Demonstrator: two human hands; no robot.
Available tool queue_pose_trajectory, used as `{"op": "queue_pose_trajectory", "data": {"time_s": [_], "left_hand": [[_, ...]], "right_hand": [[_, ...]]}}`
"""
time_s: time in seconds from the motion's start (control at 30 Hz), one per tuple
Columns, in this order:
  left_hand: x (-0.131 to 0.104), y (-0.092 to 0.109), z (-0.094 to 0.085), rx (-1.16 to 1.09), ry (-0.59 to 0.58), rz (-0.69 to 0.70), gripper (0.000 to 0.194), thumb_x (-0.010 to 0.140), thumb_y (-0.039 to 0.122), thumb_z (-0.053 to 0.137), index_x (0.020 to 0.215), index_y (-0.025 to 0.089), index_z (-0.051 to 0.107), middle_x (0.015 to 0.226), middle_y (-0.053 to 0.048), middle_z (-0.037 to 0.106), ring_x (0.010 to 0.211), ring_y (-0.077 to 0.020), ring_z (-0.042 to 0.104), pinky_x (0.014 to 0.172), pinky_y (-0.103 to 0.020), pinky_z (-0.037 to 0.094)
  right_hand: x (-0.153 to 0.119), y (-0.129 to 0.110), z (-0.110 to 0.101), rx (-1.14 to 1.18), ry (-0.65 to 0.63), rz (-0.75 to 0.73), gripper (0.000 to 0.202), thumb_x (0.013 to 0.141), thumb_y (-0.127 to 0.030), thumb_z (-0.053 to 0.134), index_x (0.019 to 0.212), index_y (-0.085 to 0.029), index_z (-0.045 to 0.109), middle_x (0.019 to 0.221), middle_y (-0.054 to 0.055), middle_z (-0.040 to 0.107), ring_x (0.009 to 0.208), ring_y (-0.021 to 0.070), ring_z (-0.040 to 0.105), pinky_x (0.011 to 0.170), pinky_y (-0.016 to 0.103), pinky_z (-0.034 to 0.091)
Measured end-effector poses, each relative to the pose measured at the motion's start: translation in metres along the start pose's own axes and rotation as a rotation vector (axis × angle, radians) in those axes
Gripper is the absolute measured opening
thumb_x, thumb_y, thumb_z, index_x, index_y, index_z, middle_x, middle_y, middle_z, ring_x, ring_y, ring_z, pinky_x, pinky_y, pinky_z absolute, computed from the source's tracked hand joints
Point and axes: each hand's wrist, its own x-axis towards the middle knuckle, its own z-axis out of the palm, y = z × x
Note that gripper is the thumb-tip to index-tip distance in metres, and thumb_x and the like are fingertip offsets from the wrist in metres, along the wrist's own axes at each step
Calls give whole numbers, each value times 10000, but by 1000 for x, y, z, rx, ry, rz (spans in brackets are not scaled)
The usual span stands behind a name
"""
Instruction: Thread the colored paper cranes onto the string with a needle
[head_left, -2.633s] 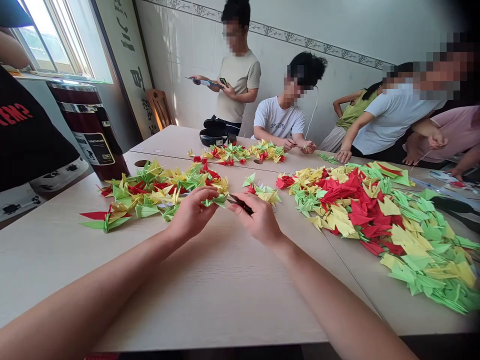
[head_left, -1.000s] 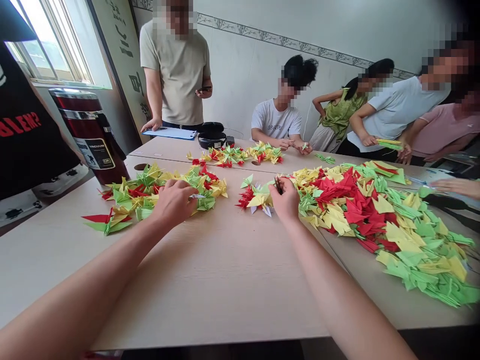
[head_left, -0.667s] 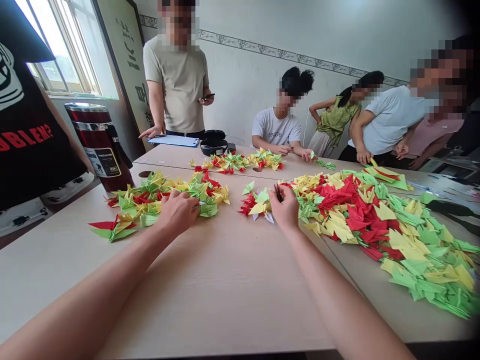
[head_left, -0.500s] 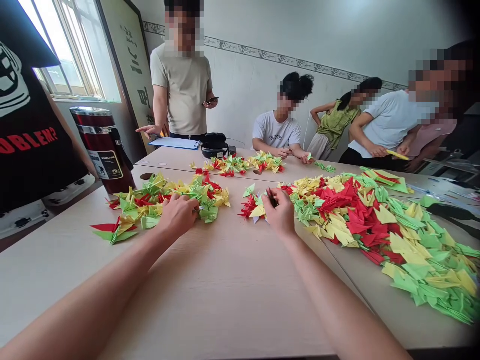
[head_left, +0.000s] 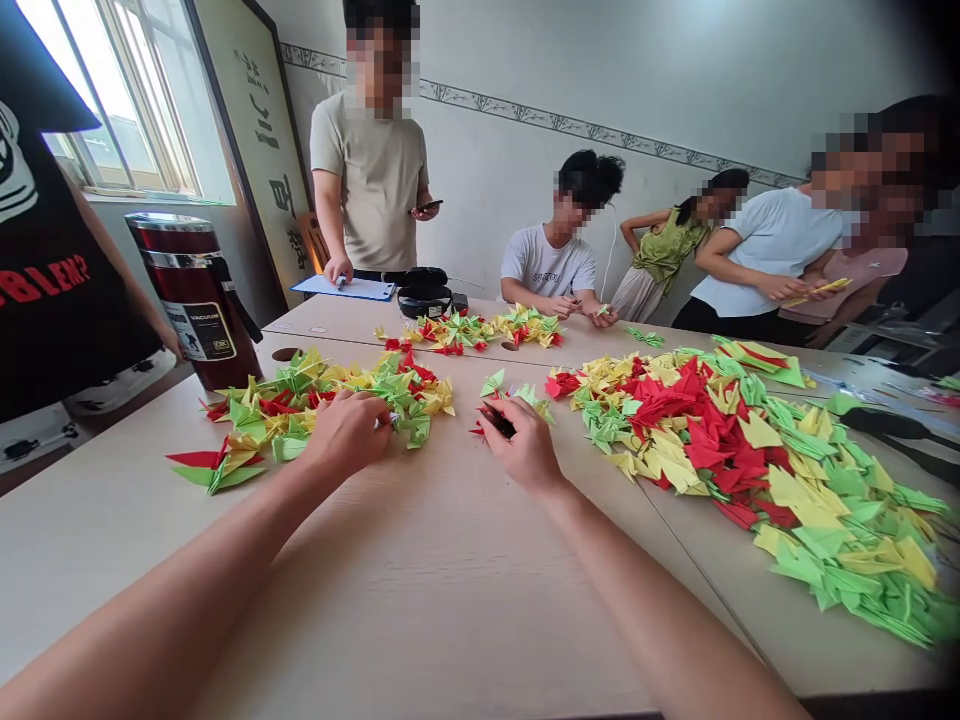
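My left hand (head_left: 346, 432) is closed at the near edge of a string-like heap of folded paper cranes (head_left: 300, 405) in green, yellow and red. Something small and whitish shows at its fingertips, too small to name. My right hand (head_left: 523, 440) curls its fingers around a small dark object (head_left: 498, 421), partly hidden by the fingers. Just behind that hand lies a small group of paper cranes (head_left: 534, 398), green and red, partly covered by it. To the right spreads a large pile of loose paper cranes (head_left: 720, 430).
A dark red vacuum flask (head_left: 191, 305) stands at the left. Farther back are more cranes (head_left: 469, 330), a black case (head_left: 424, 295) and a clipboard (head_left: 341, 288). A black strap (head_left: 892, 425) lies at the right. Several people are around the table (head_left: 420, 590).
My right hand has shifted left, nearer my left hand, with the dark object in it. My left hand stays beside the heap. The standing person's hand has lowered to the clipboard.
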Motion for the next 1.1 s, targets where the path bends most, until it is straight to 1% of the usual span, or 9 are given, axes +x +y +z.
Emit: {"op": "queue_pose_trajectory", "data": {"time_s": [0.23,0.37,0.5,0.57,0.67,0.73,0.83,0.93,1.1], "left_hand": [[2,1,0,-125,48,3,135,688,260,513,638,217,631,791,-55,687,783,-248,598,652,-310,428],[0,7,-7,-291,117,-30,103,677,269,531,612,208,582,772,-47,675,774,-227,599,668,-299,442],[-3,14,-12,-515,144,-130,112,688,300,551,648,200,578,704,-13,662,625,-165,580,587,-256,441],[-4,16,-9,-619,157,-136,134,696,323,564,699,190,579,685,-5,651,567,-136,550,550,-239,433],[-6,19,-2,-773,153,-43,248,736,333,553,929,179,579,706,1,645,556,-112,523,536,-222,428],[-9,23,2,-821,114,34,301,767,322,529,1031,183,569,705,6,643,559,-104,521,538,-214,430],[-14,30,4,-794,72,128,236,775,289,520,959,186,625,717,-4,655,594,-106,551,553,-207,443],[-19,37,4,-789,54,202,197,768,252,522,908,184,642,738,-8,672,601,-104,564,557,-202,451],[-21,43,2,-856,-12,172,151,761,256,539,856,183,631,715,-4,671,598,-109,564,555,-209,455]], "right_hand": [[-1,1,3,3,-32,-5,158,767,-198,537,896,-205,626,872,73,645,832,207,610,752,328,496],[-2,-1,4,2,-57,10,141,768,-198,531,874,-191,624,851,76,650,807,206,614,739,331,496],[-3,-3,5,10,-77,31,137,771,-216,537,873,-190,625,823,70,656,795,209,615,733,342,496],[-3,-3,6,20,-86,38,136,771,-228,543,870,-186,627,815,70,659,793,212,616,733,346,496],[-4,-4,7,78,-101,100,155,769,-249,553,884,-179,630,843,77,666,786,209,622,727,344,499],[-5,-6,8,156,-119,172,180,768,-271,558,901,-172,628,856,79,672,780,203,626,723,339,502],[-6,-12,8,318,-152,289,224,765,-311,568,926,-164,624,848,71,678,775,190,629,719,320,504],[-6,-19,8,440,-193,356,245,754,-319,575,933,-159,625,806,49,666,729,168,615,665,281,500],[-8,-22,10,537,-230,402,243,745,-271,553,945,-158,631,651,-13,549,532,96,494,493,220,433]]}}
